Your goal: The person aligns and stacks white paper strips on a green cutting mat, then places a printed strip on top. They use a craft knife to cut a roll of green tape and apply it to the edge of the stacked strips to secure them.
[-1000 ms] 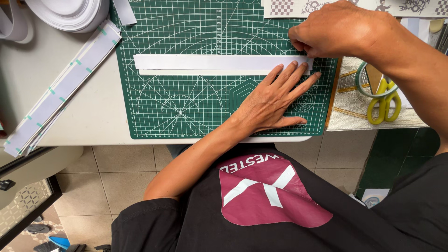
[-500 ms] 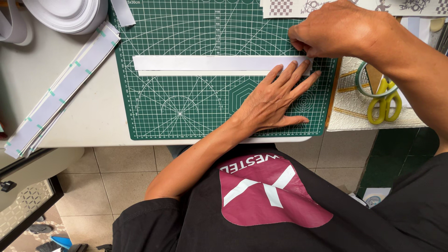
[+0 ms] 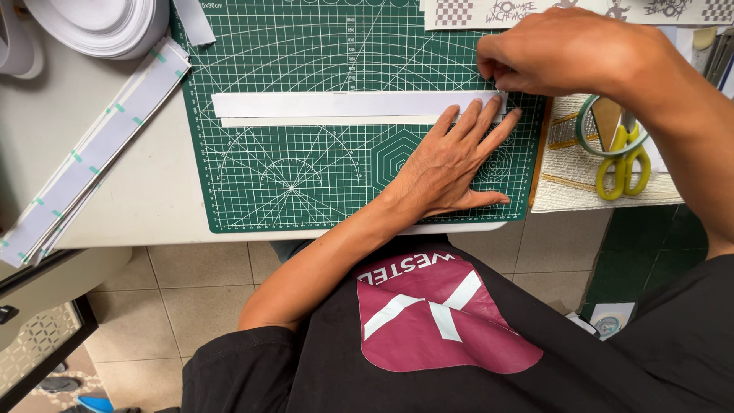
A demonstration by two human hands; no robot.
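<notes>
A long white strip (image 3: 336, 105) lies across a green cutting mat (image 3: 306, 183), with a second pale strip edge just below it. My left hand (image 3: 451, 164) rests flat on the mat, palm down and fingers spread, with its fingertips pressing the strip's right part. My right hand (image 3: 562, 53) reaches in from the right and pinches the strip's right end between thumb and fingers. What the pinch does to the strip is hidden by the fingers.
Rolls of white tape (image 3: 92, 23) sit at the top left. A stack of long white strips with green tabs (image 3: 84, 164) lies slanted at the left. Yellow-handled scissors (image 3: 623, 160) and a tape ring (image 3: 592, 115) rest on a woven mat (image 3: 573, 187) at the right. Printed sheets (image 3: 535, 11) lie beyond the mat.
</notes>
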